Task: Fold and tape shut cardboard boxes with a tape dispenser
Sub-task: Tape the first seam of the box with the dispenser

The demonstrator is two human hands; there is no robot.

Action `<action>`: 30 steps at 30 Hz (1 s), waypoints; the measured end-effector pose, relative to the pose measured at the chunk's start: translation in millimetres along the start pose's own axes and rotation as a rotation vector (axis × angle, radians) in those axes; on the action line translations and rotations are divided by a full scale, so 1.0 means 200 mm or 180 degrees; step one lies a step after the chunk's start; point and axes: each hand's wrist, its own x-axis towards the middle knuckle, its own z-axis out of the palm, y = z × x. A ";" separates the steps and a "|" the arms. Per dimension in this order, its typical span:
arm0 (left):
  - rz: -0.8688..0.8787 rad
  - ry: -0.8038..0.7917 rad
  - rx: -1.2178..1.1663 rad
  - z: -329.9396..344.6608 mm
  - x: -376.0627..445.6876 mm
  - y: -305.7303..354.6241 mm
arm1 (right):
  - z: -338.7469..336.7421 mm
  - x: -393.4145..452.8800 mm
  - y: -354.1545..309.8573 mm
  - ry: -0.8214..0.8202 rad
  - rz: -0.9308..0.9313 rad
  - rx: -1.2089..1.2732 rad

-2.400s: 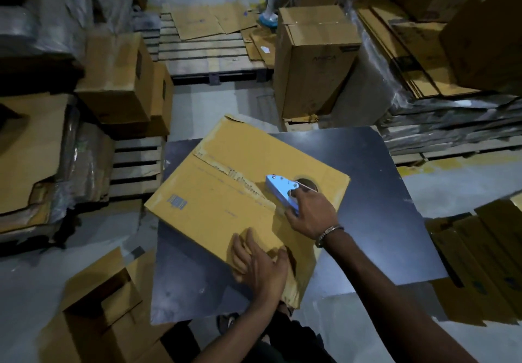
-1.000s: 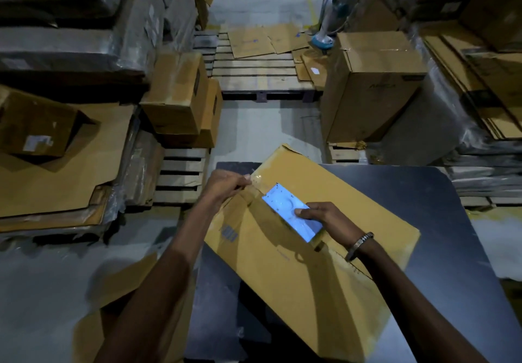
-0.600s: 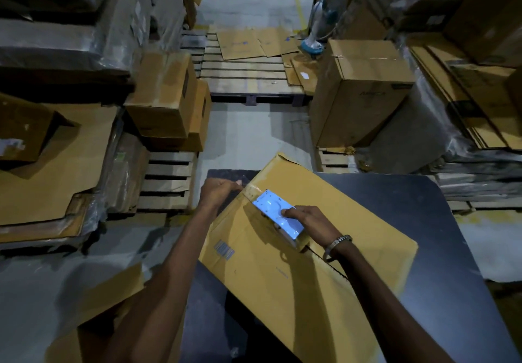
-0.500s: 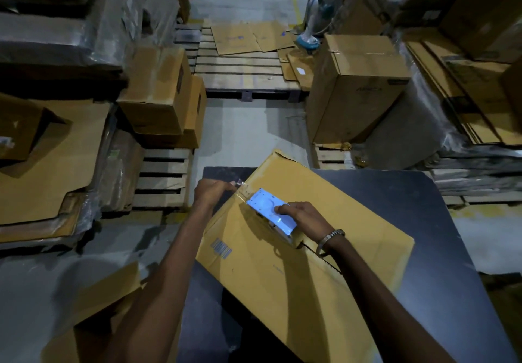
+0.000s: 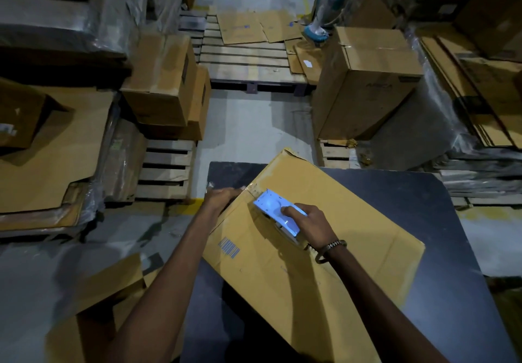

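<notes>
A large brown cardboard box point(image 5: 339, 244) lies at an angle on the black table point(image 5: 423, 210), its top flaps folded down. My right hand point(image 5: 309, 220) grips a light blue tape dispenser point(image 5: 275, 213) pressed on the flap seam near the box's far left edge. My left hand point(image 5: 221, 197) is curled over that far left edge, just beside the dispenser's nose, where a bit of clear tape shows. A bracelet sits on my right wrist.
Wooden pallets point(image 5: 248, 63) with flat cardboard sheets lie ahead. Closed boxes stand at the left point(image 5: 163, 85) and right point(image 5: 367, 83). A blue fan point(image 5: 327, 9) stands at the back. Flattened cartons are stacked at left point(image 5: 50, 159) and far right, and loose cardboard lies on the floor at lower left point(image 5: 107, 292).
My right hand has run the dispenser along the seam to the far left edge. My left hand went from the box's near side to that far edge and holds it.
</notes>
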 end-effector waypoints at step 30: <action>0.2076 0.1472 0.2513 0.26 -0.21 -0.03 | -0.28 -0.20 0.15 -0.0049 0.0661 -0.1681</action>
